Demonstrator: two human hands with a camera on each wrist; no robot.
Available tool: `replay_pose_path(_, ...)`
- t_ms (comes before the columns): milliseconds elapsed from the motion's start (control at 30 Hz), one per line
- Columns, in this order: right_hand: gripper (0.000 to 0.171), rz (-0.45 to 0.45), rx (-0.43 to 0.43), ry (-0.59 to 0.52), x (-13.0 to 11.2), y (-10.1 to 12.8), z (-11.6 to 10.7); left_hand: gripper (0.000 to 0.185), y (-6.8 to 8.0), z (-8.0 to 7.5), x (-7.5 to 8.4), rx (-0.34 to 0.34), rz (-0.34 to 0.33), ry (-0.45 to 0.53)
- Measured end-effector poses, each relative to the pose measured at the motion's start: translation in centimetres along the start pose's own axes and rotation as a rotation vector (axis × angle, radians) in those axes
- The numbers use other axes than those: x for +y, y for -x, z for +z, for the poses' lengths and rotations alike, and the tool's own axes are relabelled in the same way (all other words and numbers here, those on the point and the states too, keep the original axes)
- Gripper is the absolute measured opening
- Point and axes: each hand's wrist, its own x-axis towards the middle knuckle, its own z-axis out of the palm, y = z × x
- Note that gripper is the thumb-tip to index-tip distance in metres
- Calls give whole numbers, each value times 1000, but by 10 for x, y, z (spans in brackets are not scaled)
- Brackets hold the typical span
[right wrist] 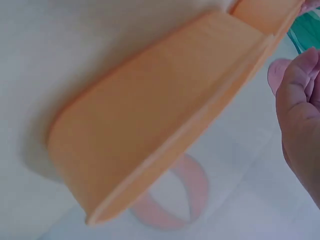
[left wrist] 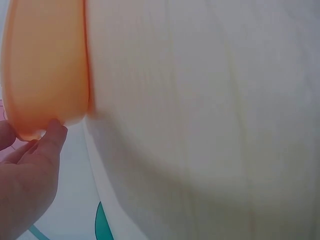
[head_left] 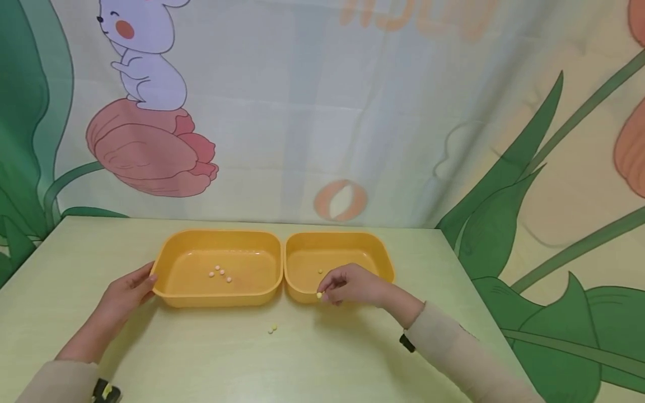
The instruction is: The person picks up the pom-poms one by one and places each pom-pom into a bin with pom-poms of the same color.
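Two orange trays stand side by side on the pale green table [head_left: 75, 263]. The left tray [head_left: 176, 296] holds several pink beads [head_left: 220, 272]; the right tray [head_left: 375, 249] holds one yellow bead [head_left: 320, 271]. My right hand [head_left: 347, 285] pinches a small yellow bead [head_left: 319, 295] at the right tray's near rim. My left hand [head_left: 126, 291] touches the left tray's left end with relaxed fingers; the left wrist view shows a fingertip [left wrist: 52, 132] against the tray's corner [left wrist: 45, 75]. Two yellow beads [head_left: 272, 328] lie on the table in front of the trays.
A printed cloth backdrop [head_left: 322, 112] with a mouse and tulips hangs behind the table. The table's right edge [head_left: 468, 274] runs close to the right tray. The right wrist view shows the tray's outer wall [right wrist: 150, 130] from outside.
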Motion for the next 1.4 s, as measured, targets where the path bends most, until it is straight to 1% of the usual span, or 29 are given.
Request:
replay_pose_path(100, 17, 14, -17, 13, -9, 3, -14, 65, 0, 0, 1, 0, 0, -7)
replay_pose_path(300, 19, 37, -35, 54, -22, 0, -43, 65, -1, 0, 1, 5, -24, -22)
replay_pose_path(433, 20, 37, -20, 102, -28, -2, -58, 65, -2, 1, 1, 5, -28, -11)
replay_pose_path(633, 24, 41, 12, 138, -33, -10, -75, 65, -2, 3, -1, 5, -34, -14)
replay_pose_path(700, 24, 48, 12, 138, -35, -14, -80, 66, -2, 3, -1, 8, -32, -19)
replay_pose_path(900, 26, 64, -42, 158, -38, -29, -92, 67, -3, 3, -1, 11, -27, -18)
replay_pose_path(1067, 25, 114, -86, 161, -40, -46, -97, 66, -3, 0, -2, 8, -21, -13)
replay_pose_path(1233, 21, 149, -137, 172, -37, -62, -99, 65, -4, -1, -4, 5, 13, 7)
replay_pose_path(1400, 16, 173, -180, 191, -29, -77, -100, 64, -4, 0, -7, 8, 43, 9)
